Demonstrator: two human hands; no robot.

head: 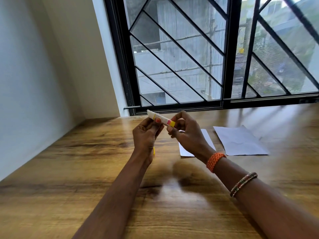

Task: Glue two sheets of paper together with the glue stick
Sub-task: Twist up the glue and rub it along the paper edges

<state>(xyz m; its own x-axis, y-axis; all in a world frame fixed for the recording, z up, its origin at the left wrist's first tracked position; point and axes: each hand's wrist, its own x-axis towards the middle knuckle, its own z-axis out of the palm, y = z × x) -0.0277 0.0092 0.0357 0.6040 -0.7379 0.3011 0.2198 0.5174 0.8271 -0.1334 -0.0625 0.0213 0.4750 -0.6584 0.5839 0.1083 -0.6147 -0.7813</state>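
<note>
1. Your left hand (146, 133) pinches the glue tube (160, 119) near its flat crimped end, fingers curled round it, and holds it up above the wooden table (69, 169).
2. Your right hand (186, 133) grips the tube's yellow-and-pink end with curled fingertips.
3. The tube lies tilted between both hands, its crimped end higher and pointing toward the window (207, 57).
4. A small yellow piece (154, 150) shows just beside your left wrist; what it is cannot be told.
5. Two white sheets lie flat on the table: the near sheet (207, 140) partly behind your right hand, the far sheet (240, 140) just to its right.
6. An orange band (214, 161) and a beaded bangle (243, 184) circle your right forearm.
</note>
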